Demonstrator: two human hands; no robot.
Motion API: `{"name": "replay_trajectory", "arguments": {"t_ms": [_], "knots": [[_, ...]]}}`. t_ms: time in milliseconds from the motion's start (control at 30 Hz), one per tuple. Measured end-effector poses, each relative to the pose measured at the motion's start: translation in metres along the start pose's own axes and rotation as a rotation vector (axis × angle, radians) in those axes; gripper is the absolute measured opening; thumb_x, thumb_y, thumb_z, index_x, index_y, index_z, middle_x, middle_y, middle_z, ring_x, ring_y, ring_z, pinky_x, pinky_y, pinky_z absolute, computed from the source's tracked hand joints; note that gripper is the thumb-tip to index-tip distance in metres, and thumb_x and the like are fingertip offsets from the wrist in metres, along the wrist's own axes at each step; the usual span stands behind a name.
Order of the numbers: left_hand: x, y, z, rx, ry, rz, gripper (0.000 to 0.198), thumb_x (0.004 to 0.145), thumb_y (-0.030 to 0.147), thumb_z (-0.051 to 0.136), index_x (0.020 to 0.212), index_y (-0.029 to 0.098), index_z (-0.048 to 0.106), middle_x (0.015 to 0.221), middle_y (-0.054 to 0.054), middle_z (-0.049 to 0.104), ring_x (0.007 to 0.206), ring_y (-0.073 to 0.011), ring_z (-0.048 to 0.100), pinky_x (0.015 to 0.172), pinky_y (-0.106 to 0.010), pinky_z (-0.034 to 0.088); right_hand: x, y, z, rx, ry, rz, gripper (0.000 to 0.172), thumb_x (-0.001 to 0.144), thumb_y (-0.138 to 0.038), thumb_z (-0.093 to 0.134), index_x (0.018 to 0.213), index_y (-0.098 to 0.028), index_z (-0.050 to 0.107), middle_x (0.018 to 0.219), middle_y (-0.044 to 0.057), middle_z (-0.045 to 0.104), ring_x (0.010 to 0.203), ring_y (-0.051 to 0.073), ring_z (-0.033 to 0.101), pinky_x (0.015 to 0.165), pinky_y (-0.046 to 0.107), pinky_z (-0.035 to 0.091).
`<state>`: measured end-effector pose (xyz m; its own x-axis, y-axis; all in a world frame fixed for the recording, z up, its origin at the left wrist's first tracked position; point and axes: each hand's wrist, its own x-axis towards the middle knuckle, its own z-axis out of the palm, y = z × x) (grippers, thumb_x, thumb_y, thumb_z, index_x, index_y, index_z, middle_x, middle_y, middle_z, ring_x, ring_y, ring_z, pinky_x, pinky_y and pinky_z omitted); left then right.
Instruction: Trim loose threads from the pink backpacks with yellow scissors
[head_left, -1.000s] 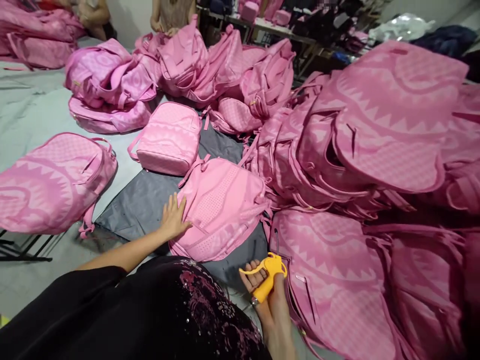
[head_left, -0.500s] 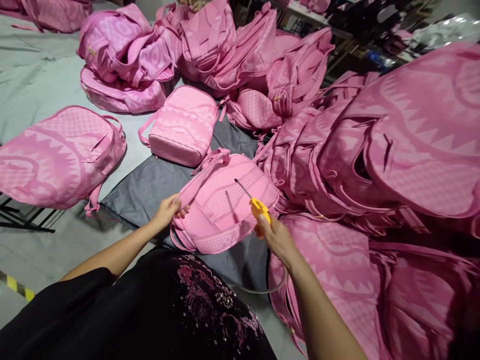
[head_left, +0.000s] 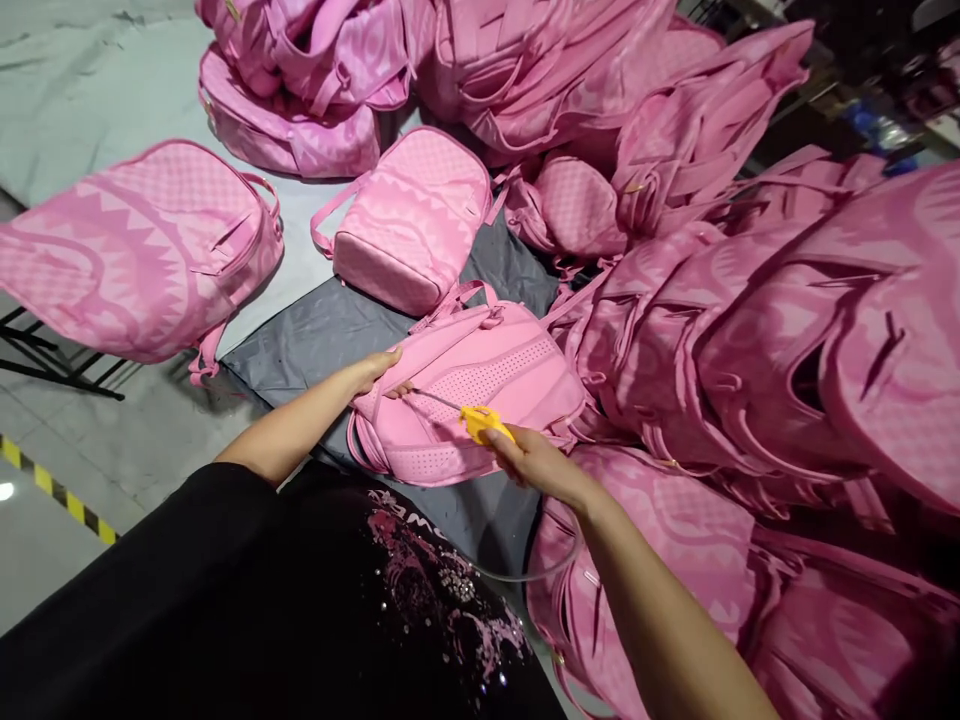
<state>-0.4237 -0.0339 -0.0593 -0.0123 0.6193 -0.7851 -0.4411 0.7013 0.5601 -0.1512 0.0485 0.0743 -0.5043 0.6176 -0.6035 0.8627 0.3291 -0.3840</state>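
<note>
Dim clutter (head_left: 885,110) at the upper right is blurred past recognition, and the pale-covered table (head_left: 97,80) is cut off by the frame's edges. On a dark grey sheet (head_left: 300,335), a pink backpack (head_left: 544,350) is laid with its perforated panel (head_left: 480,380) upward, its front hidden beneath. One strap (head_left: 446,342) is clamped in the left hand (head_left: 384,373), whose fingers are partly covered. By the right hand (head_left: 536,460) a yellow air gun (head_left: 484,424) is gripped, its handle mostly concealed; whether its thin nozzle (head_left: 435,398) touches the left hand cannot be told. Both ends of a hose (head_left: 517,578) are hidden. Heaped backpacks (head_left: 720,330) are cropped at the right.
</note>
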Motion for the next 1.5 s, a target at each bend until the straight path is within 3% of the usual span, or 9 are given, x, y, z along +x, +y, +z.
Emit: {"name": "replay_trajectory", "arguments": {"t_ms": [233,400,600,733,900,1000,1133,1300,1500], "knots": [[-0.012,-0.010,0.033,0.556,0.173,0.348,0.055,0.097,0.051,0.043,0.140,0.019,0.051,0.112,-0.018,0.070,0.105,-0.0301,0.066,0.094,-0.045,0.049,-0.007,0.013,-0.008,0.020,-0.025,-0.004,0.055,0.095,-0.061,0.040,0.103,-0.014,0.068,0.076,0.006,0.068,0.069,0.019,0.062,0.063,0.026,0.043],[-0.033,-0.049,0.088,1.307,0.119,0.823,0.077,0.086,0.054,0.062,0.154,0.031,0.035,0.167,-0.014,0.010,0.153,-0.0403,0.007,0.119,-0.060,0.010,-0.030,0.063,-0.039,-0.261,0.287,0.412,0.051,0.099,-0.047,0.037,0.109,-0.008,0.068,0.096,0.020,0.072,0.089,0.027,0.068,0.071,0.031,0.045],[-0.035,-0.103,0.135,1.634,-0.124,0.688,0.099,0.078,0.045,0.074,0.159,0.025,0.022,0.167,-0.017,0.009,0.149,-0.0395,0.023,0.117,-0.057,0.021,-0.077,0.075,-0.038,-0.211,0.114,0.371,0.048,0.096,-0.054,0.042,0.092,-0.014,0.067,0.072,0.011,0.068,0.065,0.021,0.063,0.058,0.028,0.043],[-0.029,-0.103,0.139,1.512,-0.074,0.652,0.072,0.086,0.022,0.059,0.154,0.019,0.036,0.162,-0.019,0.027,0.141,-0.0389,0.036,0.113,-0.054,0.032,-0.101,0.079,-0.041,-0.080,0.093,0.404,0.047,0.096,-0.055,0.040,0.094,-0.015,0.065,0.058,0.005,0.061,0.052,0.018,0.056,0.052,0.027,0.039],[-0.018,-0.080,0.118,0.646,-0.031,0.464,0.045,0.099,0.038,0.038,0.132,0.015,0.058,0.099,-0.015,0.073,0.086,-0.0240,0.069,0.079,-0.038,0.055,-0.123,0.095,-0.038,0.042,0.261,0.456,0.050,0.096,-0.057,0.035,0.091,-0.015,0.063,0.055,0.004,0.058,0.047,0.017,0.054,0.050,0.027,0.039],[-0.019,-0.077,0.114,0.410,0.027,0.266,0.047,0.101,0.042,0.033,0.124,0.010,0.059,0.074,-0.010,0.069,0.059,-0.0189,0.063,0.057,-0.030,0.050,-0.125,0.100,-0.032,0.104,0.067,0.335,0.050,0.095,-0.059,0.039,0.090,-0.016,0.063,0.060,0.005,0.061,0.051,0.017,0.056,0.054,0.027,0.042],[-0.036,-0.091,0.134,0.748,0.178,0.500,0.045,0.096,0.039,0.047,0.139,0.025,0.055,0.116,-0.013,0.064,0.103,-0.0278,0.063,0.086,-0.041,0.051,-0.121,0.103,-0.026,-0.100,0.343,0.472,0.047,0.097,-0.052,0.035,0.102,-0.013,0.063,0.066,0.008,0.064,0.055,0.019,0.058,0.055,0.029,0.040],[-0.049,-0.102,0.160,1.425,0.175,0.646,0.063,0.092,0.036,0.056,0.152,0.029,0.040,0.149,-0.017,0.038,0.130,-0.0385,0.039,0.105,-0.053,0.038,-0.140,0.101,-0.003,-0.049,0.284,0.423,0.055,0.097,-0.058,0.035,0.104,-0.013,0.066,0.076,0.013,0.069,0.067,0.023,0.064,0.060,0.030,0.043],[-0.052,-0.064,0.111,1.211,0.155,0.902,0.046,0.092,0.045,0.054,0.131,0.021,0.061,0.147,-0.013,0.043,0.134,-0.0347,0.038,0.114,-0.052,0.031,-0.178,0.068,0.071,0.055,0.163,0.479,0.045,0.100,-0.048,0.038,0.125,-0.019,0.061,0.105,0.013,0.073,0.096,0.028,0.069,0.075,0.031,0.046]]}}
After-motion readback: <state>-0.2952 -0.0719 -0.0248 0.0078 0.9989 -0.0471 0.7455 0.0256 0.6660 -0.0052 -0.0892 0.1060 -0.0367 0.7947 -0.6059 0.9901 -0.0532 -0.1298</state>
